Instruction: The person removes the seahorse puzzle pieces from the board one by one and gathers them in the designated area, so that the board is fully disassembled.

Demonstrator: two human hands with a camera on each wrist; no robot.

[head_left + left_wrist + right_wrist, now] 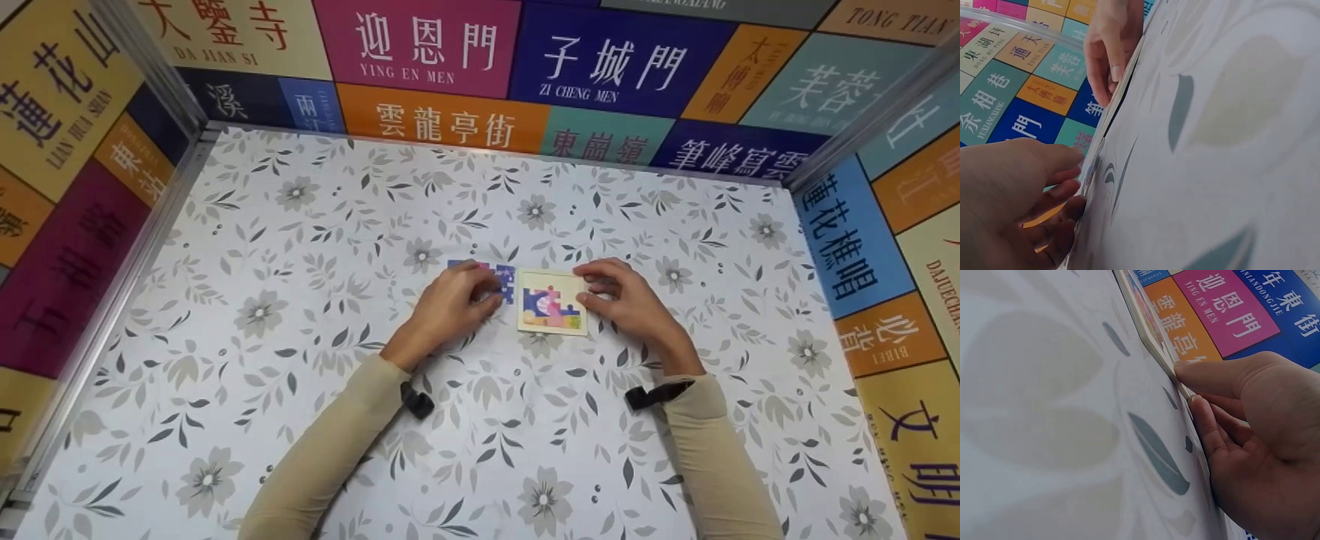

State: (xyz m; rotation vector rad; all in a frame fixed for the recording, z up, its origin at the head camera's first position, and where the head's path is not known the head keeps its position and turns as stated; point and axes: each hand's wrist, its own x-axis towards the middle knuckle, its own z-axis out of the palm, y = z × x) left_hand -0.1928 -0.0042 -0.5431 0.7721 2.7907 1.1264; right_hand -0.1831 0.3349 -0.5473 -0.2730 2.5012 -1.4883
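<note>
A small square jigsaw tray (551, 331) with a pale rim lies on the table, partly filled with pink, blue and yellow pieces. My right hand (626, 296) holds its right edge; in the right wrist view the thumb (1207, 377) rests on the rim and the fingers are at its side. Left of the tray lie loose blue-purple puzzle pieces (506, 283), some covered by my left hand (456, 304). Its fingers are loosely bent, their tips down at the pieces, with thumb and fingers apart in the left wrist view.
The table (360, 465) wears a white cloth with grey flowers and leaves. Panels of coloured blocks with lettering (435, 45) stand along the back and both sides, joined by metal posts. A black strap (660, 394) circles each wrist over a beige sleeve.
</note>
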